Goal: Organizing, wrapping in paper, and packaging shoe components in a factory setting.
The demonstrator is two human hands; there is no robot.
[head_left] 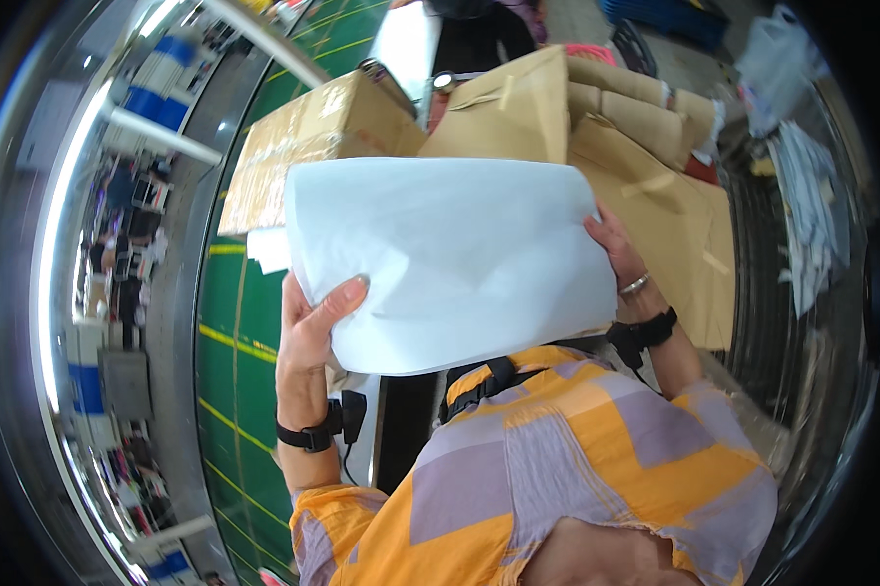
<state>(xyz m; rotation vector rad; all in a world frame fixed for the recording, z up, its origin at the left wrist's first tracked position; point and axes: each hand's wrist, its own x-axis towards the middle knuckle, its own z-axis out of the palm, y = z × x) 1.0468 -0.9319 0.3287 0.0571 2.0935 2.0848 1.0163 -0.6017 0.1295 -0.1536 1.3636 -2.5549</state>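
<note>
A large pale-blue sheet (450,264), smooth like paper or thin fabric, is held up in front of my chest and bends at its edges. My left hand (313,317) grips its lower left side, thumb on top and fingers underneath. On the right edge, my right hand (617,249) is closed, with the thumb over the sheet and the other fingers mostly hidden behind it. Whether it is one layer or several, I cannot tell.
Beyond the sheet stands a taped cardboard box (303,132) on the left. Flat brown cardboard (674,234) lies to the right, below rolls of brown paper (635,122). A clear plastic bag (779,68) hangs at far right, above folded pale cloth (809,215). Green flooring (235,391) has yellow lines.
</note>
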